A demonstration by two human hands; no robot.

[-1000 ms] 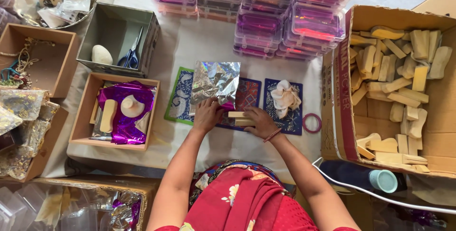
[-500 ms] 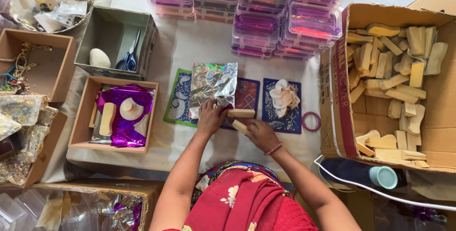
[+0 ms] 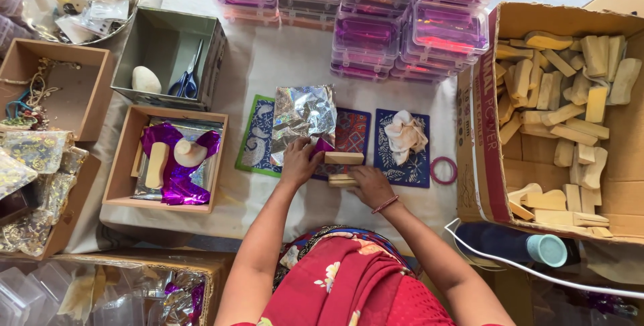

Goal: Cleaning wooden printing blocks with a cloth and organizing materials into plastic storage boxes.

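Observation:
My left hand (image 3: 299, 161) presses on the lower edge of a crinkled silver foil sheet (image 3: 305, 117) that lies over a blue patterned mat (image 3: 256, 143). A pale wooden block (image 3: 344, 158) sits just right of that hand, with a purple foil corner beside it. My right hand (image 3: 370, 186) rests by a second flat wooden piece (image 3: 341, 181) on the white cloth, fingers curled against it. A red patterned mat (image 3: 353, 133) lies under the block.
A large cardboard box (image 3: 484, 185) of wooden pieces stands right. Stacked pink clear boxes (image 3: 376, 17) fill the back. A third blue mat holds crumpled cloth (image 3: 405, 135); a pink ring (image 3: 442, 170) lies beside. Left boxes hold purple foil (image 3: 176, 173), scissors (image 3: 189, 81) and trinkets.
Both hands have shifted slightly; the wooden block moved from between my hands to sit upright at the foil's lower right corner, and my right hand dropped onto the second wooden piece.

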